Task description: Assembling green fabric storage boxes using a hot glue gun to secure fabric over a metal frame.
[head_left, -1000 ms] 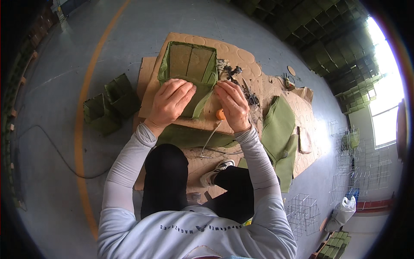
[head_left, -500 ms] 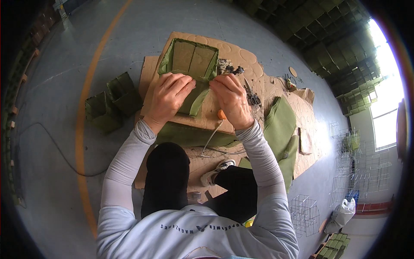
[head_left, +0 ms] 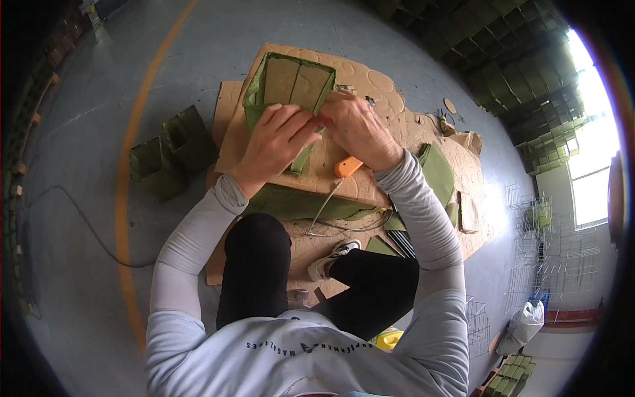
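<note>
An open box covered in green cloth, with brown panels showing inside, lies on a cardboard-topped work surface in front of me. My left hand is closed at its near rim, fingers pinched on the green cloth. Close beside it, my right hand pinches at the near right corner of the same box. The fingertips almost meet, and they hide exactly what lies between them. Just below the right hand rests an orange-bodied tool with a pale cord.
Two more green cloth boxes stand on the floor at the left. Green cloth pieces lie on cardboard to the right. Wire frames stand farther right, and stacked green boxes rise at the back right. A cable crosses the floor.
My right hand has moved left and turned in toward the corner; my left hand has shifted right, bringing the fingertips closer. More of the orange tool shows, while the scissors are now hidden.
</note>
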`<state>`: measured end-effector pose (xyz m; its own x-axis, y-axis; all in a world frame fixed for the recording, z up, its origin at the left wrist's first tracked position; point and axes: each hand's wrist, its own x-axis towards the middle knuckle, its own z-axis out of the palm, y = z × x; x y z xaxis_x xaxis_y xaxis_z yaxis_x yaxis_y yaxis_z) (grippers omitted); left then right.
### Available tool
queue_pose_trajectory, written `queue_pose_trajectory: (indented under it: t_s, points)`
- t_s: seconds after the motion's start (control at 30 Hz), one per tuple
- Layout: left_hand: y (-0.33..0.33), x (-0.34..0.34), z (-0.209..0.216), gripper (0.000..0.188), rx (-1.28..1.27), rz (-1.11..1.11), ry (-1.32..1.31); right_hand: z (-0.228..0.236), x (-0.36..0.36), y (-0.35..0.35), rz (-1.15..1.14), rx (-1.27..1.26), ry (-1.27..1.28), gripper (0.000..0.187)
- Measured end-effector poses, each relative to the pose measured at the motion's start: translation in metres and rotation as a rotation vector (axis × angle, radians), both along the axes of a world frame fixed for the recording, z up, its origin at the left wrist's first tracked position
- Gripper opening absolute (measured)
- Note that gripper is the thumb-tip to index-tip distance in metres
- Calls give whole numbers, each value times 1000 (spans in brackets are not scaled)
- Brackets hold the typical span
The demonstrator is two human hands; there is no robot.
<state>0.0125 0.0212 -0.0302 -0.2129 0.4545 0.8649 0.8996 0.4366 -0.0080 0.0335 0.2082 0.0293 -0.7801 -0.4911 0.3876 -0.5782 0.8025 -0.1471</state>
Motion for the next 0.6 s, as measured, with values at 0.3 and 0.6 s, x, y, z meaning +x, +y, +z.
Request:
queue_pose_trajectory:
  t_s: [0.3,0.6]
  points:
    - [2,-6,0,22,-70,-15,4,-37,38,14,48,-155,452,32]
    - [4,-5,16,11,-154,-35,-216,-38,19,8,32,-275,176,23]
